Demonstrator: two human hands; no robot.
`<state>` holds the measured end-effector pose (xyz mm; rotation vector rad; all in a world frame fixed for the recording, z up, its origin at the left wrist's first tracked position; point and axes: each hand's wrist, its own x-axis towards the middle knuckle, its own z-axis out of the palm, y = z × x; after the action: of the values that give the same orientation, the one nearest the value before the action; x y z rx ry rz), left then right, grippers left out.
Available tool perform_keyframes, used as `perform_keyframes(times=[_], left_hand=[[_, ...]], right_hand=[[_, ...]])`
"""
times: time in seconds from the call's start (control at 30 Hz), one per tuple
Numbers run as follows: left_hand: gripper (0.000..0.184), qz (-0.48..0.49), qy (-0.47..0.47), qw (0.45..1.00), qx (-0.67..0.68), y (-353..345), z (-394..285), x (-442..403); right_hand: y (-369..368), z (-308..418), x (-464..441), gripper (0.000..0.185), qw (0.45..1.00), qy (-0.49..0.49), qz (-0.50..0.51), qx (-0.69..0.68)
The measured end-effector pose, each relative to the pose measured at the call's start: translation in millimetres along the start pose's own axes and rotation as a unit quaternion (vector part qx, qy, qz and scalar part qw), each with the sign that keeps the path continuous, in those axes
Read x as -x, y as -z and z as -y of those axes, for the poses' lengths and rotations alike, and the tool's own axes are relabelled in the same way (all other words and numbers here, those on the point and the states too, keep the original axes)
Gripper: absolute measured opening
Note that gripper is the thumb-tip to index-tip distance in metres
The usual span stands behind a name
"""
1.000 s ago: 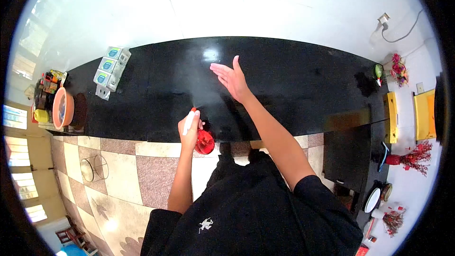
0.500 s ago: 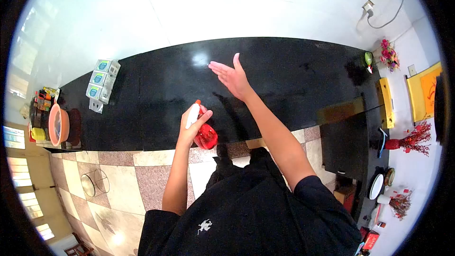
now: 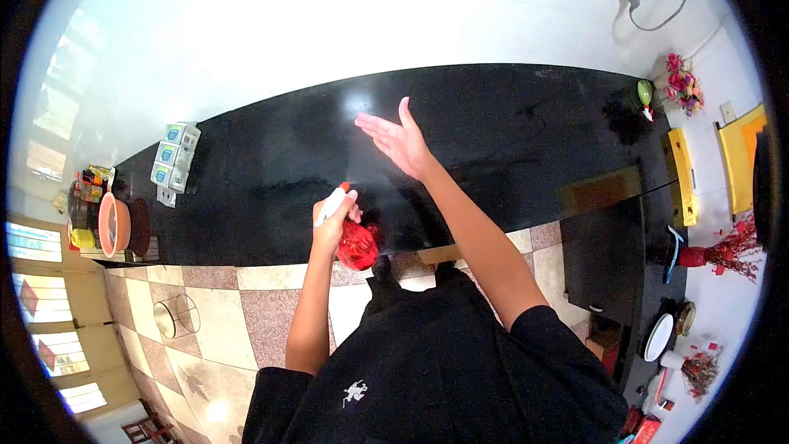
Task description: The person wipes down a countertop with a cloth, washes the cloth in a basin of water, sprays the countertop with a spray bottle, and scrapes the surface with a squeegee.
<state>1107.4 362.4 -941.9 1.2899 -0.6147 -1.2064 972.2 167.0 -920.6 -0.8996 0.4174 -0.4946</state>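
Note:
My left hand point(image 3: 327, 228) is wrapped around the neck of a red spray bottle point(image 3: 358, 247) with a white and orange head. The nozzle points up and away from me, toward my other palm, and a faint haze shows just beyond it. Above and to the right, my right hand point(image 3: 403, 146) is held out empty, thumb up and fingers stretched, apart from the bottle. Both hands are over a long glossy black countertop point(image 3: 279, 156).
Stacked tissue packs point(image 3: 174, 156) stand at the left of the countertop, with an orange basin point(image 3: 115, 226) farther left. A green bottle point(image 3: 645, 97) and artificial flowers point(image 3: 684, 86) are at the far right. A wire basket point(image 3: 177, 316) rests on the tiled floor.
My left fingers have closed tighter at the spray head, and the bottle has tilted slightly. A faint haze has appeared near the nozzle. The view has shifted a little.

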Motion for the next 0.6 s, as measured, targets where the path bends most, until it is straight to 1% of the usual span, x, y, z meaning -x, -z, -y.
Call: perform_keyframes(times=[0.03, 0.07, 0.17, 0.2, 0.3, 0.33, 0.37, 0.43, 0.5, 0.53, 0.57, 0.6], left_hand=[[0.014, 0.001, 0.032, 0.998, 0.053, -6.1, 5.9, -0.6], [0.014, 0.002, 0.025, 0.998, 0.051, -16.4, 9.3, -0.4], [0.016, -0.017, -0.083, 0.996, -0.032, -77.7, -12.9, 10.0], [0.018, -0.005, -0.112, 0.993, -0.048, -83.7, -6.1, 6.8], [0.019, -0.057, -0.075, 0.995, -0.011, -109.2, 9.3, -5.3], [0.019, -0.042, -0.07, 0.996, 0.029, -112.2, 19.8, -15.0], [0.019, -0.046, -0.04, 0.994, 0.092, -127.9, 13.8, -16.7], [0.019, -0.021, 0.012, 0.993, 0.116, -137.5, 22.0, -27.6], [0.018, 0.046, 0.049, 0.996, 0.065, -153.1, 24.8, -36.4], [0.019, 0.108, -0.004, 0.993, -0.049, -157.6, 30.4, -42.7], [0.02, 0.126, -0.013, 0.991, -0.032, -178.7, 14.4, -33.3], [0.019, 0.131, -0.028, 0.99, -0.051, -189.3, 21.4, -33.1]], right_hand=[[9.4, 4.2, 4.9, 0.114, 1.0, -0.001, 0.005, -0.003], [17.3, 9.3, 11.6, 0.115, 1.0, -0.003, 0.009, -0.006], [37.5, 22.8, 30.1, 0.115, 1.0, -0.005, 0.018, -0.005], [43.9, 26.3, 37.0, 0.115, 1.0, -0.005, 0.019, -0.004], [62.8, 37.3, 54.5, 0.114, 1.0, -0.004, 0.011, -0.011], [68.5, 41.1, 61.6, 0.114, 1.0, -0.006, -0.002, -0.007], [73.1, 46.9, 69.9, 0.114, 1.0, -0.007, -0.018, -0.001], [91.4, 51.8, 79.6, 0.112, 1.0, 0.002, -0.029, 0.005], [109.9, 59.3, 93.1, 0.112, 0.998, 0.008, -0.059, 0.011], [119.3, 60.0, 99.3, 0.113, 0.999, 0.023, -0.049, 0.003], [128.0, 58.3, 109.4, 0.114, 0.998, 0.016, -0.057, 0.001], [136.0, 61.7, 113.9, 0.114, 0.998, 0.019, -0.06, -0.003]])
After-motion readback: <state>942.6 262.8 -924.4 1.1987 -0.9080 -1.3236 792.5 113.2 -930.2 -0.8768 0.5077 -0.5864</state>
